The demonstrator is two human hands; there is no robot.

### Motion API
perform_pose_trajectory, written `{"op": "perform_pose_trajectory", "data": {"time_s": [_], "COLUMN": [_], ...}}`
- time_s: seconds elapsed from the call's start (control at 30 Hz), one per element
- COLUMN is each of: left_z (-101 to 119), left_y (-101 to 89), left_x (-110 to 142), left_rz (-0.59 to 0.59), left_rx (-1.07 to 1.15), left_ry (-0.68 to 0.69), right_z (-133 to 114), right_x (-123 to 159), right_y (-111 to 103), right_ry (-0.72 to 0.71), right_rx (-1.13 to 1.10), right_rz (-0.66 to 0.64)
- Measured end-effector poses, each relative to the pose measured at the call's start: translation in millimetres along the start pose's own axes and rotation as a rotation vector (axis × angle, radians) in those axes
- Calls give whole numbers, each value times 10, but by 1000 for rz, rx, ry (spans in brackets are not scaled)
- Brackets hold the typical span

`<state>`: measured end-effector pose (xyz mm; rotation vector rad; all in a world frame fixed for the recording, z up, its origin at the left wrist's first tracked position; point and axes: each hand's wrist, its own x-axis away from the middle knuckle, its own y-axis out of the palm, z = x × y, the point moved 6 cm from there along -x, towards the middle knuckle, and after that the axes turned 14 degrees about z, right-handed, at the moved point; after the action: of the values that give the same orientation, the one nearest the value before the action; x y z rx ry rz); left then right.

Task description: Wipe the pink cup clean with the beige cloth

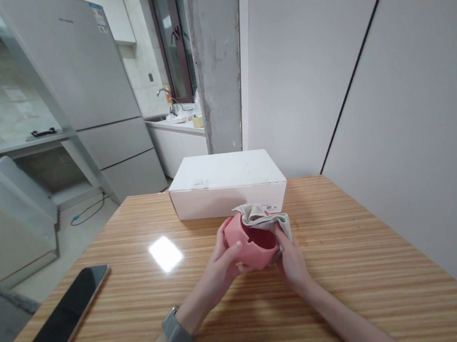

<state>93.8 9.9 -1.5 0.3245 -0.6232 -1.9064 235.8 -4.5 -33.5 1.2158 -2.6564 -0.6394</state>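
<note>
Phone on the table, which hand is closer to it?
Left. The left hand holds the pink container on the side facing the phone; the right hand is farther away, on the container's opposite side.

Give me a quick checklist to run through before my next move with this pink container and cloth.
Left hand gripping the pink container: ok.
Right hand holding the grey cloth: ok.
Cloth off the container's rim: not ok, it drapes over the rim.
Inside of container clean: cannot tell.
Hands apart from the white box: ok.
Hands apart from the phone: ok.
</note>
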Motion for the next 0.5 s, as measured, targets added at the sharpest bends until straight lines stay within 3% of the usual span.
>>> {"op": "perform_pose_trajectory", "data": {"time_s": [0.1, 0.2, 0.37, 0.5], "left_z": [-23, -17, -50, 23], "left_y": [-21, -57, -18, -52], "left_x": [7, 6, 19, -12], "left_rz": [-17, -6, -126, -62], "left_rx": [41, 51, 54, 17], "left_ry": [-64, -52, -101, -16], "right_z": [38, 65, 69, 73], "right_x": [-78, -101, -88, -85], "right_y": [-69, -51, -22, -29], "right_ry": [39, 61, 93, 75], "right_rx": [-17, -34, -49, -28], "right_rz": [49, 0, -52, -24]}}
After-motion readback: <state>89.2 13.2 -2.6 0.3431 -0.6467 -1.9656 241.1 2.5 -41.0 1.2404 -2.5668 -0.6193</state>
